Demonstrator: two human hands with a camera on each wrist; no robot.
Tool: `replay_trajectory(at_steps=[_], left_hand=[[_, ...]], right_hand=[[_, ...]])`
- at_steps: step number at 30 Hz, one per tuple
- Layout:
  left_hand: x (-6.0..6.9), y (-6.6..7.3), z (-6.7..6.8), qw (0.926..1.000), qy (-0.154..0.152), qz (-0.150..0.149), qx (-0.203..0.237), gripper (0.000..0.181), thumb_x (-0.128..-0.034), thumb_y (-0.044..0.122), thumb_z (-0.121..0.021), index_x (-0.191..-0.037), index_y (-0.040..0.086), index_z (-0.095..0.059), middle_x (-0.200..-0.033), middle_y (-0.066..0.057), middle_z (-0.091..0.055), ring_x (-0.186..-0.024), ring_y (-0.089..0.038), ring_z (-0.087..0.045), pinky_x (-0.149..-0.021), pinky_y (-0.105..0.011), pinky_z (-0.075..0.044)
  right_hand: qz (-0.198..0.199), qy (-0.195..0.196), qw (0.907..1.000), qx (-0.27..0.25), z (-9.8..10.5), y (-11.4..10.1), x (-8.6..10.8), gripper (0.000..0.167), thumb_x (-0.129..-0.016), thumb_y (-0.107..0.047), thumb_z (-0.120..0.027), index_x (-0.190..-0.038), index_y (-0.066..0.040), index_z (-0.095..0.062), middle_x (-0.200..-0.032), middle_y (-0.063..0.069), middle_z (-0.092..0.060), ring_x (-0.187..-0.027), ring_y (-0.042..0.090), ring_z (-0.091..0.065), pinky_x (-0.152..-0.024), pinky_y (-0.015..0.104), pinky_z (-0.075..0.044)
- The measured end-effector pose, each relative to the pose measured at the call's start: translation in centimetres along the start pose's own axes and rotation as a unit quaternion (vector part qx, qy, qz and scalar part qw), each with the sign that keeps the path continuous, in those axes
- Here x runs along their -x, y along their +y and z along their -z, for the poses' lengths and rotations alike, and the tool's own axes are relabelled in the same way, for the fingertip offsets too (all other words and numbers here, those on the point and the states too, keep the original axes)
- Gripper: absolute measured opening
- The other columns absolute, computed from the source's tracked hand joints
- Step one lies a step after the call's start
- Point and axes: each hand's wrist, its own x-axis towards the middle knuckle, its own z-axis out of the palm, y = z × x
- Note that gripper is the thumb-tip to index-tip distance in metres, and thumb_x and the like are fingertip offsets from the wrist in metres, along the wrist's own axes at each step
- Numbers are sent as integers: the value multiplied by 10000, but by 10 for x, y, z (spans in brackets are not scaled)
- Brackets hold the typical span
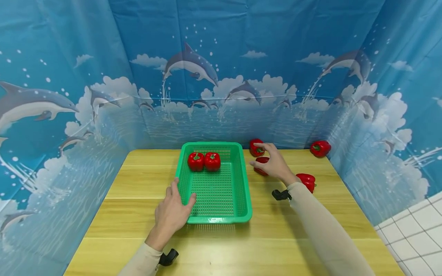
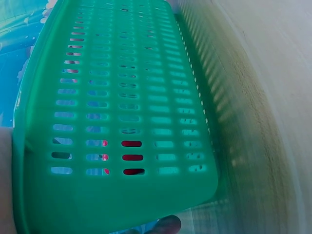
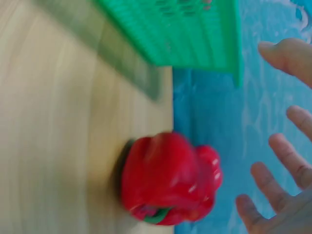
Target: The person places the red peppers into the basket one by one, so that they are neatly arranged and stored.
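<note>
My left hand (image 1: 172, 209) lies at the left side of a green plastic basket (image 1: 248, 199), its fingers along the rim and its thumb over the inside. In the left wrist view, the slotted basket wall (image 2: 112, 200) fills most of the frame. Two red bell peppers (image 1: 212, 161) sit side by side at the basket's far left. Right of the basket, my right hand (image 1: 276, 165) reaches over a red bell pepper (image 1: 259, 167), with another bell pepper (image 1: 255, 148) just behind. Spread fingers (image 3: 282, 192) appear apart from the red bell pepper (image 3: 163, 175) in the right wrist view.
A red bell pepper (image 1: 320, 148) lies at the table's far right corner. Another bell pepper (image 1: 306, 181) is partly hidden behind my right forearm. The wooden table (image 1: 127, 214) meets a blue dolphin-print curtain (image 1: 221, 111) at the back and sides.
</note>
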Motion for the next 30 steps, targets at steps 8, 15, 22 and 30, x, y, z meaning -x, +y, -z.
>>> replay_trajectory(at_steps=[8, 15, 22, 30], left_hand=[[1, -1, 0, 10000, -18, -38, 30, 997, -1130, 579, -688, -1843, 63, -219, -1574, -312, -637, -509, -209, -432, -458, -337, -385], [0, -1, -1, 10000, 2, -62, 38, 1002, -1129, 589, -685, -1842, 58, -222, -1541, -316, -649, -515, -208, -451, -457, -338, -395], [0, 0, -1, 10000, -1, -28, 51, 995, -1129, 570, -696, -1842, 61, -224, -1572, -320, -636, -515, -209, -447, -459, -342, -394], [-1, 0, -1, 10000, 5, 8, 41, 983, -1131, 568, -699, -1841, 75, -231, -1581, -307, -633, -517, -212, -429, -460, -348, -387]], right_hand=[[-250, 116, 9996, -16, -1, 29, 10, 855, -1047, -401, -900, -1767, -171, -500, -1826, 245, -393, -1691, 552, -368, -1322, 845, -349], [-526, 171, 9984, -130, -8, 55, 14, 924, -1038, -414, -911, -1788, -131, -451, -1846, 257, -356, -1648, 561, -389, -1288, 806, -431], [-738, 73, 9959, -512, -15, 68, 18, 982, -1042, -406, -910, -1825, -140, -381, -1833, 296, -312, -1628, 621, -438, -1254, 752, -517], [-850, 71, 9953, -464, -17, 72, 16, 970, -1052, -393, -901, -1831, -153, -374, -1814, 303, -334, -1634, 625, -429, -1273, 746, -503]])
